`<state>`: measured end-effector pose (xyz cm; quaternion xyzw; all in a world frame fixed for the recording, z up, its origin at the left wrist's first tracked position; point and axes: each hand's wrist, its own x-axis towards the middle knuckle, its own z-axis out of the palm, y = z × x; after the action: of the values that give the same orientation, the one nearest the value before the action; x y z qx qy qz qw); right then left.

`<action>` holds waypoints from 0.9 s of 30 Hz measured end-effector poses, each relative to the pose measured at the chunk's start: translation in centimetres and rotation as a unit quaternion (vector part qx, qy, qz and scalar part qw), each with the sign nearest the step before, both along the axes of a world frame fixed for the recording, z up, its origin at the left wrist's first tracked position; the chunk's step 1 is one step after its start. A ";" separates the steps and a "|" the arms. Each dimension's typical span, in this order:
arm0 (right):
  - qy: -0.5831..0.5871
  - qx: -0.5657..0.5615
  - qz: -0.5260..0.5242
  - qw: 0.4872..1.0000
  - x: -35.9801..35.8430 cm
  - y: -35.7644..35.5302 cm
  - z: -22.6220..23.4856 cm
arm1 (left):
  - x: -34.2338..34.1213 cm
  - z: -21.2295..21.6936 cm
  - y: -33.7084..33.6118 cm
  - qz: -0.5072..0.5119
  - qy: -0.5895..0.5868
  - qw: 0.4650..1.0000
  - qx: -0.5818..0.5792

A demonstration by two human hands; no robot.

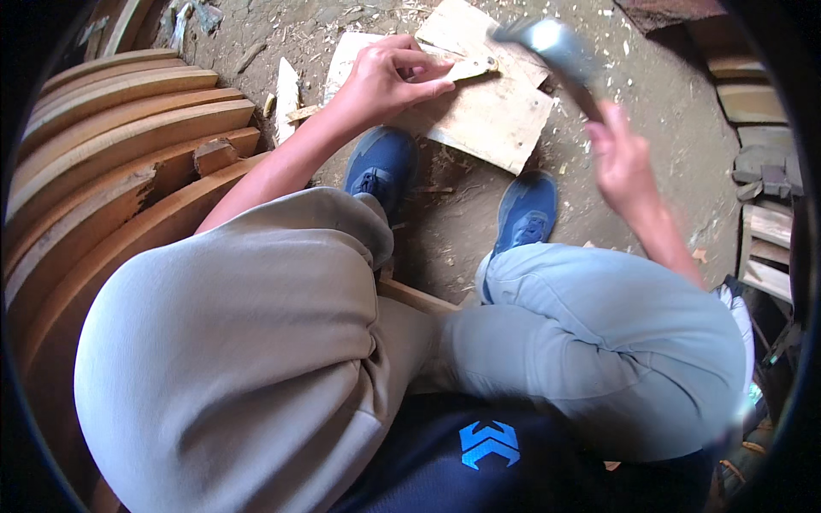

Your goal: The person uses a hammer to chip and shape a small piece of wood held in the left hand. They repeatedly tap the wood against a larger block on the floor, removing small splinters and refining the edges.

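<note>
Left hand [385, 81] pressed down flat on a small pale wood piece [469, 67], fingers bent over it, pinning it to the flat board [492, 120] on the dirt floor [658, 111]. Small piece lying long-ways left to right, its far end poking out past the fingertips toward the right. Left hand clearly nearer, touching it. Right hand [623, 162] up in the air, well apart from the board, closed tight around the dark handle of a hammer [552, 47]. Hammer head blurred, hanging above the right end of the small piece. Hard to tell how high.

Far left, a stack of curved wood strips [111, 154]. Two blue shoes [526, 209] just below the board, knees bent wide. Far right, more wood blocks [765, 222] piled by the edge. No boxes or bowls to see.
</note>
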<state>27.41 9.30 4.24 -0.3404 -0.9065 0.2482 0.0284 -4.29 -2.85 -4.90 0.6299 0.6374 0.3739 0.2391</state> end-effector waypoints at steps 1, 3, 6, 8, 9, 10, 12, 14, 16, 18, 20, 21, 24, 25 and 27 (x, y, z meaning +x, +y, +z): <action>-0.061 0.024 0.021 0.998 0.2 -0.2 -0.9 | 0.0 -0.2 0.0 0.005 -0.004 1.000 -0.002; -0.035 0.016 0.049 0.998 0.2 -0.1 -0.6 | 0.1 -0.4 0.3 0.008 -0.014 1.000 0.003; 0.048 -0.067 -0.016 0.996 -1.0 -1.3 2.1 | 0.1 -0.4 0.1 0.004 -0.013 0.999 0.029; 0.067 -0.058 -0.023 0.996 -1.5 -1.1 2.0 | 0.1 -0.1 -0.2 0.016 -0.013 1.000 0.003; 0.078 -0.051 -0.029 0.995 -1.7 -0.9 2.0 | 0.0 0.0 -0.1 0.018 -0.014 1.000 -0.008; 0.018 -0.068 -0.025 0.997 -1.7 -0.6 1.4 | 0.0 0.1 -0.1 0.016 -0.010 1.000 -0.012; -0.025 -0.076 -0.002 0.997 -1.9 0.0 1.5 | -0.2 0.0 -0.2 0.012 -0.003 1.000 -0.023; -0.047 -0.079 -0.014 0.996 -2.4 0.4 3.3 | 0.1 -0.4 0.4 0.015 -0.023 1.000 -0.002; 0.015 -0.069 -0.043 0.997 -2.7 0.6 4.1 | 0.5 -0.3 0.1 0.017 -0.028 0.999 -0.004; 0.023 -0.071 -0.078 0.994 -2.6 0.4 4.0 | 0.5 0.0 0.3 0.014 -0.018 1.000 -0.012; -0.028 -0.050 -0.008 0.998 -2.0 0.6 1.5 | 0.1 0.0 -0.3 0.014 0.003 1.000 -0.009; -0.060 -0.032 0.025 0.997 -2.6 0.6 1.5 | 0.2 -0.2 -0.2 0.013 0.007 1.000 -0.001; -0.020 -0.051 -0.018 0.998 -3.8 1.1 5.6 | 0.2 0.2 0.6 0.017 -0.021 1.000 -0.014; -0.006 -0.069 -0.047 0.997 -4.2 0.8 6.3 | 0.2 0.5 0.7 0.018 -0.017 1.000 -0.019; -0.030 -0.076 -0.042 0.996 -3.8 0.4 4.4 | 0.1 -0.4 0.1 0.018 -0.007 1.000 -0.013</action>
<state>23.58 9.66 8.68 -0.3870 -0.8701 0.3049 -0.0144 -4.20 -2.78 -5.35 0.6124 0.6517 0.3745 0.2448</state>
